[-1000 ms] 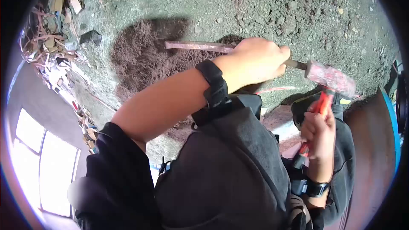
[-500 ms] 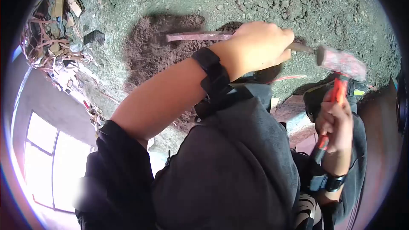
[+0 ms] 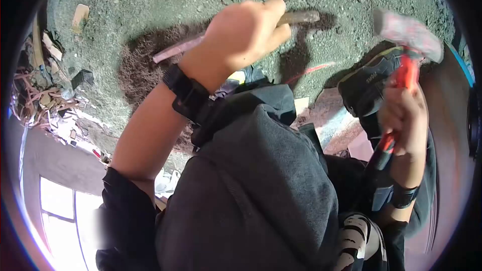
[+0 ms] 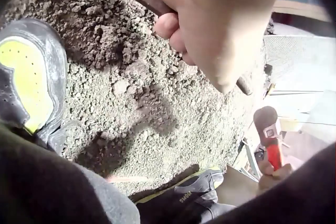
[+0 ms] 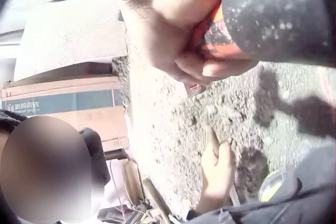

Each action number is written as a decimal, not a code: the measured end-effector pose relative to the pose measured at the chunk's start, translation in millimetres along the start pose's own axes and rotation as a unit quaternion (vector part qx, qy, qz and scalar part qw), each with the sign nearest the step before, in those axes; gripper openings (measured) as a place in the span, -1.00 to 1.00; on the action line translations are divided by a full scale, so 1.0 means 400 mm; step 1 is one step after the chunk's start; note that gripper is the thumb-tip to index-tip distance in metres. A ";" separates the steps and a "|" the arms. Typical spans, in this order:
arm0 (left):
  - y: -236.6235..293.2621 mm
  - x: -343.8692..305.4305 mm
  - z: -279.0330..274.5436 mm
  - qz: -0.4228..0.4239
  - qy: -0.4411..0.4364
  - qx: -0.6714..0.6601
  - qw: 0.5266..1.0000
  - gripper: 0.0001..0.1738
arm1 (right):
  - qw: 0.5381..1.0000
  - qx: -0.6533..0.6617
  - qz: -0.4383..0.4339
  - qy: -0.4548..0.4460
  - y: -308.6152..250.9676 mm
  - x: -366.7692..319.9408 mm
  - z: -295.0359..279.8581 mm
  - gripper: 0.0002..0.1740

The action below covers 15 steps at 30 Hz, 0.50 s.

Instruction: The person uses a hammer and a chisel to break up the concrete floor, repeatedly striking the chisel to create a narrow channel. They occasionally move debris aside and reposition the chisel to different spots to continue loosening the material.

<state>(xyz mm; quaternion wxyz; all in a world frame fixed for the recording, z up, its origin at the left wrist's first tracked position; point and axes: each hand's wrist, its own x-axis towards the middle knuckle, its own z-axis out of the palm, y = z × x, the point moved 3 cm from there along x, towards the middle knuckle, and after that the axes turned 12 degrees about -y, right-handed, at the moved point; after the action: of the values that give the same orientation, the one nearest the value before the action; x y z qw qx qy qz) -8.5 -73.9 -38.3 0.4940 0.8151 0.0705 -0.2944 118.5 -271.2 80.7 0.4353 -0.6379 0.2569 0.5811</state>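
The left hand (image 3: 243, 32) had its fingers curled round a flat metal bar (image 3: 178, 49), clamped about its middle so that a length stuck out on either side of the fist. The bar's left end slanted a little nearer, over a dark patch of loosened soil (image 3: 136, 78); whether that tip touched the soil I could not tell. Its right end pointed toward the right of the scene, bare beyond the thumb side.

The right hand (image 3: 404, 113) gripped the red and black handle of a club hammer (image 3: 414, 35), fingers wrapped round it. The worn head, blurred, stood on the far side of that fist, and the handle's dark butt showed on the near side. Between the hammer head and the bar's right end was a clear gap, the two well apart.

Nearer than the bar, a thin red strip (image 3: 316, 69) lay on the gritty ground (image 3: 165, 0). A dark shoe (image 3: 364, 83) was planted to its right, just left of the hammer hand. Debris (image 3: 45, 98) lay heaped at the far left, well apart from both hands.
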 end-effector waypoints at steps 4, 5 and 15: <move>-0.008 -0.007 0.003 0.028 0.032 -0.017 0.999 -0.75 | 1.000 0.008 -0.024 0.013 0.004 0.004 0.040 -0.92; -0.008 -0.006 0.000 0.030 0.032 -0.015 0.999 -0.75 | 0.999 -0.032 0.015 0.025 0.020 0.008 0.079 -0.91; -0.016 -0.013 -0.005 0.054 0.065 -0.018 0.996 -0.75 | 0.996 0.063 -0.047 0.041 0.011 0.044 0.092 -0.94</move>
<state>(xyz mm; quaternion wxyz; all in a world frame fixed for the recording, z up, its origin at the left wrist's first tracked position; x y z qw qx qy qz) -14.6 -68.0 -39.7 0.5184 0.8260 0.0640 -0.2120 99.3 -238.9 64.7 0.4905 -0.6443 0.2802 0.5156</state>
